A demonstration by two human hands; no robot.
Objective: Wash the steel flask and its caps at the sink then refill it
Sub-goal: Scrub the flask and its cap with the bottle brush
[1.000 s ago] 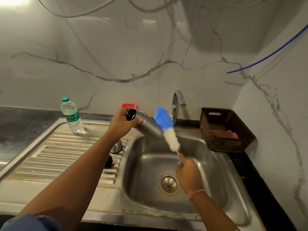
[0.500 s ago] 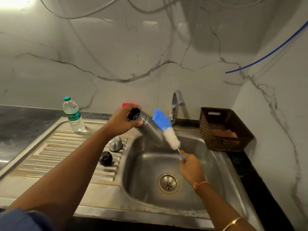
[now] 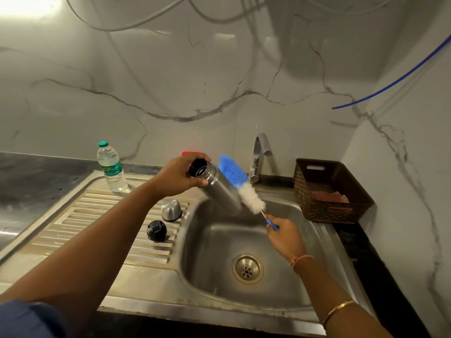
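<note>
In the head view, the cylindrical steel flask (image 3: pixel 219 189) is gripped near its open mouth by the left hand (image 3: pixel 180 175) and held tilted over the back-left corner of the steel sink basin (image 3: pixel 305 289). The blue-and-white bottle brush (image 3: pixel 240 185) is pinched by its thin handle in the right hand (image 3: pixel 284 236), bristles against the flask. The brush may be lost from so slight a pinch. The domed steel cap (image 3: pixel 171 210) and round black cap (image 3: pixel 157 231), at the right edge of the ribbed drainboard (image 3: pixel 73 228), could be knocked by the forearm.

1 flask (image 3: pixel 220 190), 2 caps (image 3: pixel 171 210) (image 3: pixel 156 231), 1 brush (image 3: pixel 241 189), 1 bottle (image 3: pixel 111 169), 1 basket (image 3: pixel 329 213)
</note>
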